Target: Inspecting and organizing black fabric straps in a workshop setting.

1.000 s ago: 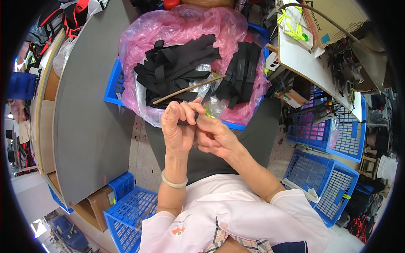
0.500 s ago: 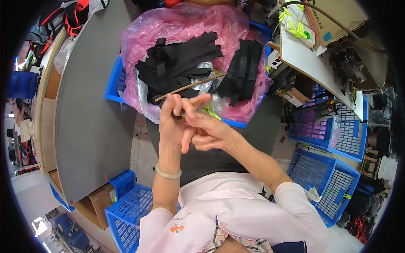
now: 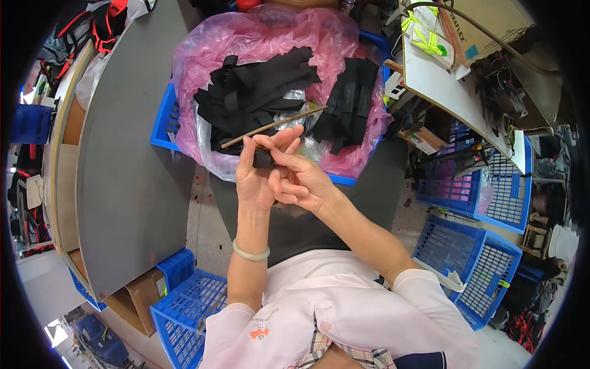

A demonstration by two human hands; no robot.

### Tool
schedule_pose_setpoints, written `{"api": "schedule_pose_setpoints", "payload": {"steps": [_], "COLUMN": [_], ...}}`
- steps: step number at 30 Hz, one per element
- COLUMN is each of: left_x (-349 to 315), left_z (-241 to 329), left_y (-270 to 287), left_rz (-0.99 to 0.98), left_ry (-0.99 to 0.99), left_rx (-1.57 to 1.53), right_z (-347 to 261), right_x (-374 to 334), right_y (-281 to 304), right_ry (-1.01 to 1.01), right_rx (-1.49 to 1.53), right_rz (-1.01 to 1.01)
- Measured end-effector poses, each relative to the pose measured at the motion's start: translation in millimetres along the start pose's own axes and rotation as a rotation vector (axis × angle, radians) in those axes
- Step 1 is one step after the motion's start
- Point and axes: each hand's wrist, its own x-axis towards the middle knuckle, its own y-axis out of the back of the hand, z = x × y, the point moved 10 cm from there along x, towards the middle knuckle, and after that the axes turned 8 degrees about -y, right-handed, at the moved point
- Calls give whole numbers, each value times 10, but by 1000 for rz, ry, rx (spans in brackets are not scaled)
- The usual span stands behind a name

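Note:
My left hand point(image 3: 254, 181) is closed around a small black fabric piece point(image 3: 263, 160), which shows between its thumb and fingers. From the right, my right hand point(image 3: 302, 177) meets it, thumb and fingertips pinching at the edge of the same piece; its other fingers are curled. Part of the piece is hidden by the fingers. Just beyond my fingertips a thin brown stick point(image 3: 246, 134) lies slantwise over the bin's contents. Behind it, a loose heap of black fabric strips point(image 3: 261, 83) and a neater stack of black strips point(image 3: 350, 98) rest on pink plastic film point(image 3: 206, 46).
The film lines a blue crate point(image 3: 161, 123) in front of me. A grey tabletop point(image 3: 132, 166) runs along my left. On the right stand a white-topped table point(image 3: 442, 80) and stacked blue crates point(image 3: 448, 246). Another blue crate point(image 3: 184, 307) sits low at the left.
My hands have turned and drawn slightly apart, so more of the black piece shows. The right hand's fingers have curled in more. The stick keeps its place over the strips.

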Motion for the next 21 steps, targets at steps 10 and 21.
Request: {"api": "schedule_pose_setpoints", "payload": {"steps": [10,21], "left_x": [-64,-48], "left_z": [-48,-216], "left_y": [381,782], "left_rz": [263,375], "left_ry": [-23,83], "left_rx": [-123,246], "right_z": [-223,-160], "right_x": [-232,-141], "right_y": [296,48], "right_ry": [393,348], "right_rx": [-675,-2426], "right_rz": [495,558]}}
